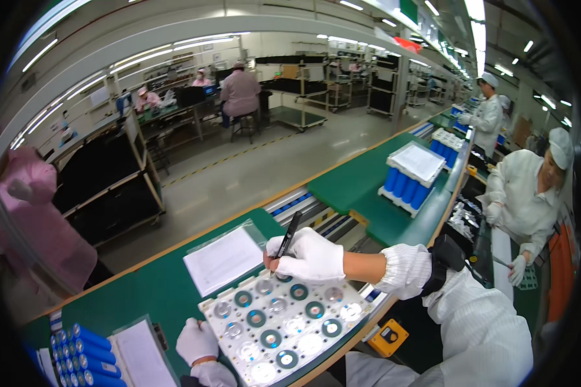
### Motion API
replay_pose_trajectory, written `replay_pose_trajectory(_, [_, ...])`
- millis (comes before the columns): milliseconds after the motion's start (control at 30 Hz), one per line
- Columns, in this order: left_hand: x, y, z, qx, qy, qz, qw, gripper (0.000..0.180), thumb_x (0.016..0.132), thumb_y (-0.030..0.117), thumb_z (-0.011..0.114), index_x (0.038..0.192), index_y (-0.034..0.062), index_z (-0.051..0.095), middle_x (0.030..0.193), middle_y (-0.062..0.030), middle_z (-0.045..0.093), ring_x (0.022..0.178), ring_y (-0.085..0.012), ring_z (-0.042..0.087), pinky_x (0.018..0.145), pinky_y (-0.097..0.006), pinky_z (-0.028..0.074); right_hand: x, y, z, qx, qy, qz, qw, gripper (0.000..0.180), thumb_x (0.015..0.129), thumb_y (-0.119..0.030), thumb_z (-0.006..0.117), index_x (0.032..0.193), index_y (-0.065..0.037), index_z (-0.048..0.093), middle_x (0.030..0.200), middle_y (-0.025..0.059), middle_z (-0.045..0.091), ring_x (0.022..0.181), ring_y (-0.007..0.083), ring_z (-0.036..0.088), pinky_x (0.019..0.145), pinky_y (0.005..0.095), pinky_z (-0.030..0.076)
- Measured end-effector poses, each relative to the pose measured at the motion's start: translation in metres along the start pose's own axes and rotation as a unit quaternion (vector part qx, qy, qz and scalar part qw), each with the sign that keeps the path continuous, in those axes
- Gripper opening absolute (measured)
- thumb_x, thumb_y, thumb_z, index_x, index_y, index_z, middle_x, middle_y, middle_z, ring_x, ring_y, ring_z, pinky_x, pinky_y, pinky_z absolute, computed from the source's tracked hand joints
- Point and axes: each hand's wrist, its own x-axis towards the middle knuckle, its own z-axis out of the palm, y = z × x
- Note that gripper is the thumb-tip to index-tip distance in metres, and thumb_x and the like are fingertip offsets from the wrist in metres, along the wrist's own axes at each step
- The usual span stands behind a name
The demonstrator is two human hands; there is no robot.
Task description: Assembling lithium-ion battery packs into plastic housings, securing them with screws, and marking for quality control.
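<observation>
**Pen on the cell pack, 2 gloved hands at the bench**

Head view, and it is the only 1 we have. We are looking down at a green bench (155, 290), and right in front of us lies a white holder plate (284, 322) full of round cell ends, some ringed in teal, some bare and shiny. It sits tilted across the bench, its near corner at the bench edge.

Our right hand (306, 255), in a white glove, comes in from the right with a white cuffed sleeve and a dark band at the wrist. It is clenched around a black pen (288, 235), gripped low down, the pen leaning up and away to the right. The tip is down at the far edge of the plate, touching or just above it; we cannot tell which.

Our left hand (197, 340), also gloved, rests at the plate's left corner, fingers curled loosely, grasping nothing that we can see, touching the plate's edge.

Just beyond the plate lies a sheet of paper in a clear sleeve (223, 259). Down at the lower left, a bundle of blue cylindrical cells (84, 358) with another sheet beside it. Farther along the bench, a 2nd blue pack with a white top (412, 171).

On the right, 2 workers in white coats and caps (529, 193) stand at the line. Across the aisle, people in pink sit at tables.
</observation>
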Motion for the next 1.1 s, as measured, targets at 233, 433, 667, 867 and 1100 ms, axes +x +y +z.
replay_pose_trajectory(233, [0.005, -0.022, 0.015, 0.024, 0.006, 0.017, 1.000, 0.021, 0.095, 0.021, 0.056, 0.097, 0.0049, 0.070, 0.082, -0.0117, 0.070, 0.072, -0.0246, 0.064, 0.069, -0.035, 0.052, -0.031, 0.033, -0.019, -0.037, 0.026, 0.055, 0.997, 0.019, 0.079, -0.019, 0.062, 0.083, 0.000, 0.065, 0.071, 0.0150, 0.066, 0.067, 0.0251, 0.065, 0.067, 0.0335, 0.051])
replay_pose_trajectory(433, [0.016, -0.074, 0.080, -0.308, -0.040, -0.087, 0.947, 0.027, 0.099, 0.024, 0.048, 0.091, 0.0076, 0.069, 0.088, -0.0130, 0.071, 0.076, -0.0265, 0.065, 0.070, -0.036, 0.051, -0.026, 0.038, -0.017, -0.052, -0.008, 0.029, 0.998, 0.013, 0.077, -0.014, 0.063, 0.080, -0.002, 0.062, 0.073, 0.0104, 0.065, 0.067, 0.0209, 0.065, 0.065, 0.0327, 0.052])
replay_pose_trajectory(667, [0.007, -0.028, 0.021, 0.005, -0.045, 0.007, 0.999, 0.025, 0.092, 0.031, 0.056, 0.088, 0.0101, 0.068, 0.086, -0.0134, 0.072, 0.080, -0.0314, 0.070, 0.069, -0.040, 0.054, -0.023, 0.041, -0.017, -0.097, -0.017, -0.016, 0.995, 0.014, 0.076, -0.015, 0.064, 0.080, -0.002, 0.064, 0.068, 0.0167, 0.065, 0.061, 0.0301, 0.065, 0.061, 0.0358, 0.052])
replay_pose_trajectory(867, [0.006, -0.027, 0.018, 0.047, -0.046, 0.020, 0.998, 0.029, 0.087, 0.038, 0.060, 0.086, 0.0103, 0.067, 0.082, -0.0147, 0.071, 0.078, -0.0352, 0.071, 0.067, -0.045, 0.055, -0.024, 0.042, -0.014, -0.119, -0.007, -0.038, 0.992, 0.011, 0.076, -0.013, 0.065, 0.078, -0.002, 0.063, 0.066, 0.0151, 0.064, 0.060, 0.0278, 0.065, 0.061, 0.0347, 0.052])
replay_pose_trajectory(1100, [0.014, -0.025, 0.025, 0.075, -0.076, 0.013, 0.994, 0.030, 0.093, 0.034, 0.055, 0.094, 0.0064, 0.068, 0.089, -0.0146, 0.072, 0.083, -0.0321, 0.071, 0.071, -0.041, 0.056, -0.054, 0.020, -0.034, 0.006, 0.028, -0.030, 0.999, 0.014, 0.073, -0.013, 0.064, 0.082, -0.002, 0.063, 0.069, 0.0130, 0.064, 0.060, 0.0240, 0.063, 0.062, 0.0335, 0.051])
